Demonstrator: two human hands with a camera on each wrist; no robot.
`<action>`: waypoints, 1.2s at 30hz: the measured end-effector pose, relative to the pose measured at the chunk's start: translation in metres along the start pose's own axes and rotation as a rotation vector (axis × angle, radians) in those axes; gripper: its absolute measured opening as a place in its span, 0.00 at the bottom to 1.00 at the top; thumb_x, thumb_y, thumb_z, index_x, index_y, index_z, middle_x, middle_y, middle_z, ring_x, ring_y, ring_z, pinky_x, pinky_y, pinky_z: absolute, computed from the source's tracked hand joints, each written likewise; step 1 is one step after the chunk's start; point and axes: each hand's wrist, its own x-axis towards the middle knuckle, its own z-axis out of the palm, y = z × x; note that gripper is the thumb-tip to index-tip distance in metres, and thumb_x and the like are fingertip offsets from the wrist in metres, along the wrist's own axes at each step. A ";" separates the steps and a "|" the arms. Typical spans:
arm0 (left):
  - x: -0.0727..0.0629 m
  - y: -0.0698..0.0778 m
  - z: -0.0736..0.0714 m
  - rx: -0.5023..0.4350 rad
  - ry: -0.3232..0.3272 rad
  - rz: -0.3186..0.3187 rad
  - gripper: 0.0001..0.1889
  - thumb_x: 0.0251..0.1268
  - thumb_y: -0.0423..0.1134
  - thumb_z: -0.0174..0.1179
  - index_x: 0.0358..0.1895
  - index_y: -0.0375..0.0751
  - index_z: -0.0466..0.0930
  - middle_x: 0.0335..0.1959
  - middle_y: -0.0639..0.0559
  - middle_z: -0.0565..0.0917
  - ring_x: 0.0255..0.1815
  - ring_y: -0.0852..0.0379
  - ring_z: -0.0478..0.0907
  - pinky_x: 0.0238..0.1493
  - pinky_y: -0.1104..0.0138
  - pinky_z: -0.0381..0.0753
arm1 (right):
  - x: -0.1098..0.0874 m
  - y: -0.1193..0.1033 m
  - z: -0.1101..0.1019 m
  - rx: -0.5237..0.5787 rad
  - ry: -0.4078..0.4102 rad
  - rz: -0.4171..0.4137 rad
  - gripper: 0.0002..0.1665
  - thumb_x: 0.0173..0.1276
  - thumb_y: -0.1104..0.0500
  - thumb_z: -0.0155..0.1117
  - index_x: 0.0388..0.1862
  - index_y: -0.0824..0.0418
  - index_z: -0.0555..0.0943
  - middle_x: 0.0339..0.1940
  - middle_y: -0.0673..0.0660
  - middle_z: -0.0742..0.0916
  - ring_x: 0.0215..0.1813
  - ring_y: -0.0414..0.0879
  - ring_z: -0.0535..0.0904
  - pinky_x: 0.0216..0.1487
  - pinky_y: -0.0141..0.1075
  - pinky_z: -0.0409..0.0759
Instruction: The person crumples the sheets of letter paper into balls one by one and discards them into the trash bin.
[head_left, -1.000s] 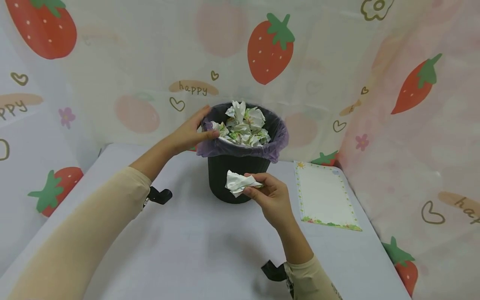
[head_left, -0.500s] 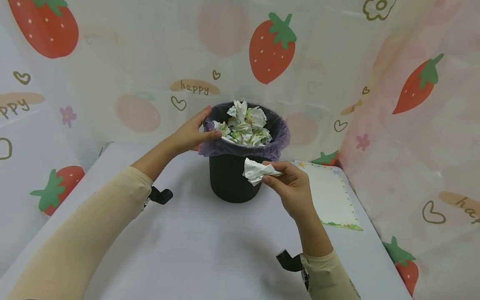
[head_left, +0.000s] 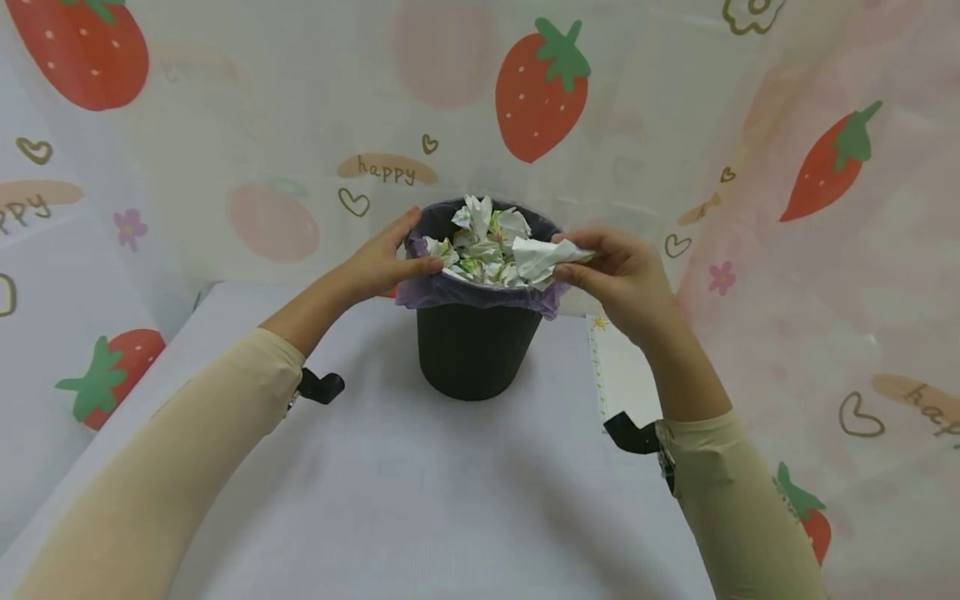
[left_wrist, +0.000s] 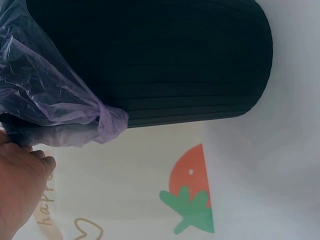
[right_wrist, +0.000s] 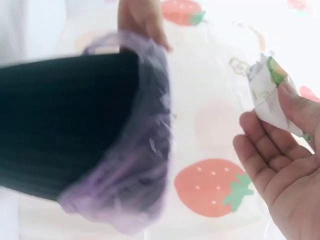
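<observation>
A dark trash bin stands upright on the table, lined with a purple plastic bag folded over its rim. White crumpled paper balls with green print fill its mouth. My left hand grips the bin's left rim, thumb at the near edge; the left wrist view shows its curled fingers against the bag. Between thumb and fingers, my right hand pinches a crumpled piece of paper, which overlaps the rim's right side in the head view. The right wrist view shows this paper apart from the bag.
A flat sheet of paper with a decorated border lies on the white table, right of the bin and partly behind my right arm. A strawberry-print curtain encloses the back and sides.
My right hand has carried the crumpled paper up and to the right, from in front of the bin to its rim. The left hand has stayed on the rim.
</observation>
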 end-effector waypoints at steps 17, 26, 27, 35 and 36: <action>-0.002 0.000 -0.002 0.019 -0.038 -0.003 0.57 0.67 0.62 0.65 0.84 0.46 0.34 0.86 0.53 0.36 0.86 0.54 0.34 0.84 0.54 0.38 | 0.107 -0.011 -0.017 -0.449 -0.188 0.181 0.20 0.66 0.58 0.76 0.55 0.62 0.85 0.45 0.54 0.89 0.44 0.42 0.86 0.48 0.29 0.82; -0.003 0.002 0.000 0.024 -0.033 -0.012 0.57 0.65 0.62 0.66 0.85 0.45 0.36 0.86 0.52 0.37 0.86 0.53 0.35 0.84 0.54 0.40 | 0.138 -0.006 0.000 -0.512 -0.323 0.185 0.22 0.66 0.56 0.76 0.57 0.59 0.84 0.48 0.54 0.88 0.47 0.44 0.86 0.50 0.34 0.81; -0.003 0.003 0.000 0.025 -0.031 -0.011 0.57 0.65 0.61 0.66 0.84 0.44 0.36 0.86 0.52 0.37 0.86 0.53 0.35 0.84 0.54 0.39 | 0.140 -0.006 0.002 -0.524 -0.336 0.178 0.23 0.66 0.56 0.75 0.58 0.59 0.83 0.48 0.54 0.88 0.48 0.44 0.86 0.51 0.34 0.81; -0.001 0.002 -0.002 0.025 -0.022 -0.006 0.59 0.65 0.63 0.66 0.84 0.43 0.36 0.86 0.51 0.37 0.86 0.53 0.35 0.84 0.55 0.38 | 0.153 -0.008 0.009 -0.572 -0.435 0.205 0.34 0.66 0.53 0.75 0.70 0.57 0.77 0.54 0.52 0.85 0.54 0.45 0.83 0.60 0.38 0.80; -0.001 0.002 -0.002 0.025 -0.020 -0.008 0.59 0.65 0.63 0.66 0.84 0.43 0.36 0.86 0.51 0.37 0.86 0.53 0.35 0.84 0.55 0.39 | 0.153 -0.008 0.010 -0.559 -0.447 0.215 0.34 0.67 0.54 0.75 0.70 0.58 0.76 0.54 0.53 0.85 0.54 0.45 0.82 0.60 0.38 0.80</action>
